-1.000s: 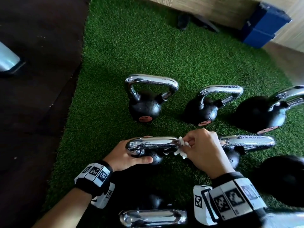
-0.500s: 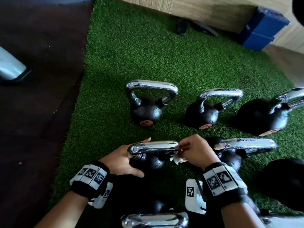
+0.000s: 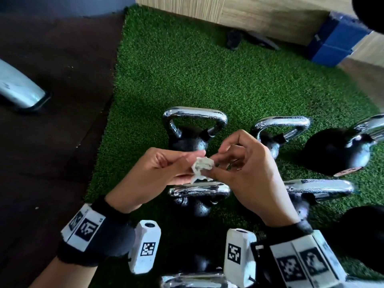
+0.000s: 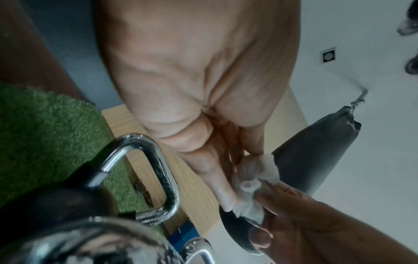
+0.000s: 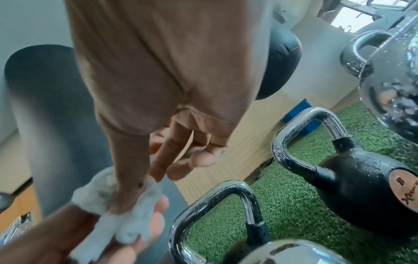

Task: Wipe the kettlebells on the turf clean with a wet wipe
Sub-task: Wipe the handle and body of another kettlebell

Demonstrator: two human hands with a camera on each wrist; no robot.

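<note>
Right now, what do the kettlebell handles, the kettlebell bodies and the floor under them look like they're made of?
Kettlebell handles: polished chrome-like metal, mirror-bright with sharp reflections and water droplets. Kettlebell bodies: black, slightly glossy coating, possibly rubber or paint over metal; beaded droplets show, and what lies under the coating can't be told. Turf: green artificial grass, short uniform fibres. The wet wipe pinched between left hand and right hand looks like crumpled white nonwoven fabric.

Both hands hold a crumpled wet wipe above the kettlebells.

The left hand and right hand pinch the wet wipe between them. Just below the grip lies a chrome kettlebell handle; beyond it another kettlebell stands on the turf.
</note>
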